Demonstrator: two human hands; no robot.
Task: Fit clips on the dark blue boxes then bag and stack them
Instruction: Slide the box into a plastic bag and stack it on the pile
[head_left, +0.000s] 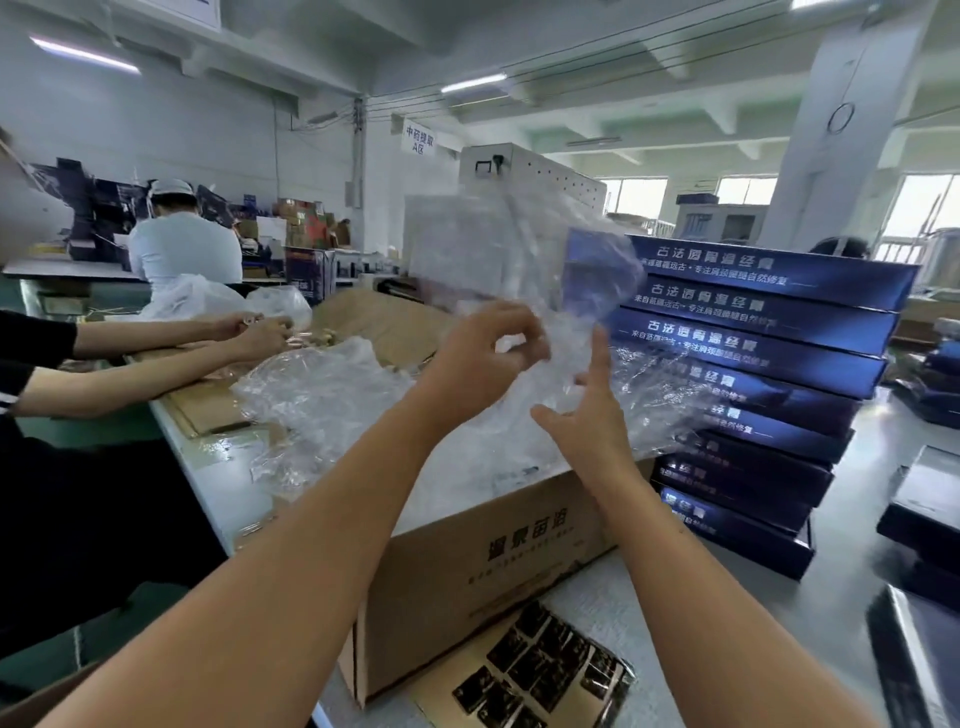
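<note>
- Two bare forearms reach over one brown carton (483, 561).
- Left hand (480, 358) pinches a clear plastic bag (519, 270) between curled fingers and thumb.
- Right hand (589, 410) is spread, fingers straight against the bag.
- About nine dark blue boxes (769, 338) are stacked just right of the fingers.

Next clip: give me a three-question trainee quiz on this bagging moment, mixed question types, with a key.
1. True or false: the left hand pinches the clear plastic bag.
2. Where is the stack of dark blue boxes? A) to the right of the cardboard carton B) inside it C) on the floor
3. Fill in: the right hand has its fingers ____.

Key: 1 true; 2 A; 3 straight, open against the bag.
</note>
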